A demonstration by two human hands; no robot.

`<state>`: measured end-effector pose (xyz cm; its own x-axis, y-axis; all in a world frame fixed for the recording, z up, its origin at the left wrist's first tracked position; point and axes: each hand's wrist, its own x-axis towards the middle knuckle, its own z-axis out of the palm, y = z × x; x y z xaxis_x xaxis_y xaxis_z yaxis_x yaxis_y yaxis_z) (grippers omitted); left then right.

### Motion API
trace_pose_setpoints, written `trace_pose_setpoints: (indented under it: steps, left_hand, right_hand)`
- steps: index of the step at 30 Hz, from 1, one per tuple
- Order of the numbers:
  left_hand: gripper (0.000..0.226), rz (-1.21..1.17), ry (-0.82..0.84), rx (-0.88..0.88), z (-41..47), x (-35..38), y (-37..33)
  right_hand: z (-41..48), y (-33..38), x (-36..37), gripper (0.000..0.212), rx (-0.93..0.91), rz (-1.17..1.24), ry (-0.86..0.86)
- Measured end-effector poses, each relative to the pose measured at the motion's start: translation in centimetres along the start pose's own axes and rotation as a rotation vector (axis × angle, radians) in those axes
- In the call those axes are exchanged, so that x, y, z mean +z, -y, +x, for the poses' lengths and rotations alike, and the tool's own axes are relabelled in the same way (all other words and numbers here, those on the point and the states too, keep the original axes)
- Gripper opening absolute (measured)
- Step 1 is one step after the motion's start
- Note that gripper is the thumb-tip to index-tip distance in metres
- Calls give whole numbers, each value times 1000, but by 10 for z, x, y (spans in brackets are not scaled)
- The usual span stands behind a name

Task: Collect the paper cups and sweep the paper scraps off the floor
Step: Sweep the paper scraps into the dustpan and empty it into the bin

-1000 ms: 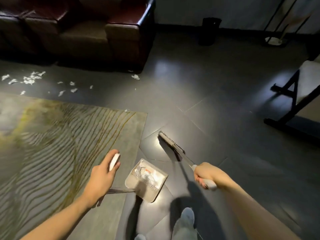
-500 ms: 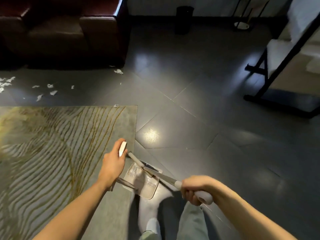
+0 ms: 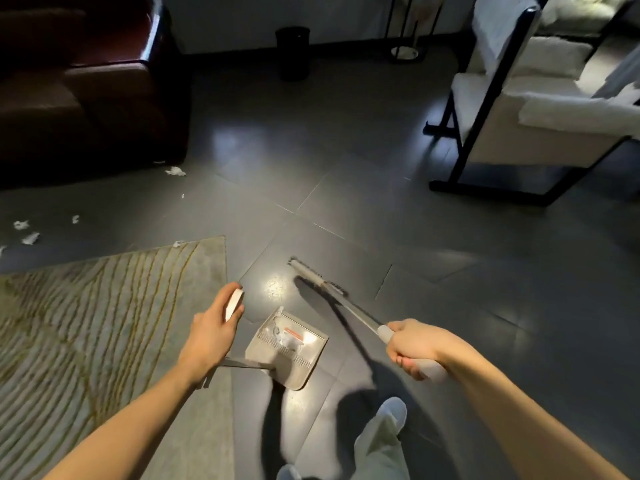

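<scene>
Head view. Nearest, the left hand (image 3: pixel 211 336) curls its fingers round the pale grip of the dustpan (image 3: pixel 287 344) handle. The right hand (image 3: pixel 414 346) is fisted round the white grip of the broom (image 3: pixel 334 291).

The dustpan is a grey plastic scoop with comb teeth at the rear and a few crumpled white bits inside. It sits low by the rug's (image 3: pixel 104 306) right edge (on the tiles or just above them, I cannot tell). The broom shaft slants forward-left, its narrow bristled head just ahead of the pan.

The floor (image 3: pixel 346 209) is dark, glossy tile; the rug is flat and grey with yellow wavy lines.

Farther off, the paper scraps (image 3: pixel 30 238) are small, torn and light. They lie ahead-left between the rug's far edge and the sofa (image 3: pixel 104 109), with a larger scrap (image 3: pixel 175 171) at its corner. The left hand is on the nearer side, so the broom likely has to cross leftward.

No paper cups are in view.
</scene>
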<state>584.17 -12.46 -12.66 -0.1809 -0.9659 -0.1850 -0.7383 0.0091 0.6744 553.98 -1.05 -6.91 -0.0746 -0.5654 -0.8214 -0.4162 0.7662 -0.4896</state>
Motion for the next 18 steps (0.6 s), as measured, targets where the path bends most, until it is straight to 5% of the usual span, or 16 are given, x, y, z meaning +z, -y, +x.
trace_pose_setpoints:
  steps: [5, 12, 18]
  left_hand:
    - [41, 63, 92, -1, 33, 35, -31]
    - [38, 84, 111, 45, 76, 68, -78]
    - [27, 64, 120, 84, 85, 78, -109]
  right_hand:
    - [35, -17, -38, 12, 170, 140, 1]
    - [47, -19, -13, 27, 313, 353, 301]
    - [21, -28, -109, 16, 365, 694, 368]
